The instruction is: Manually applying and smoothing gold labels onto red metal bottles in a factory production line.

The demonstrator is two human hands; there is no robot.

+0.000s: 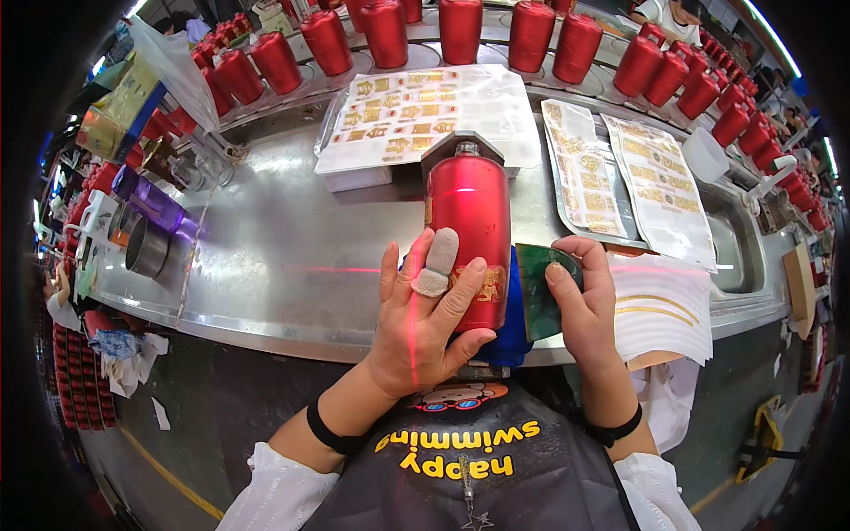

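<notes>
The setting was a factory workshop, as its production line showed. Identical red bottles (460, 33) stood in long rows on a curved conveyor (426, 56) behind a steel bench (274, 288). Sheets (496, 106) of repeated gold motifs lay on the bench, a sink (742, 265) was set into its right end, and one bottle (469, 208) lay at its near side. Strip lights (775, 37) shone above; a yellow line (168, 473) crossed the dark floor (221, 420).

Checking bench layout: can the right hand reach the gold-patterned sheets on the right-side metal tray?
Likely yes: the sheets lie ahead of the right hand, nothing tall between. It holds a flat green piece, though, so would probably need freeing first.
</notes>
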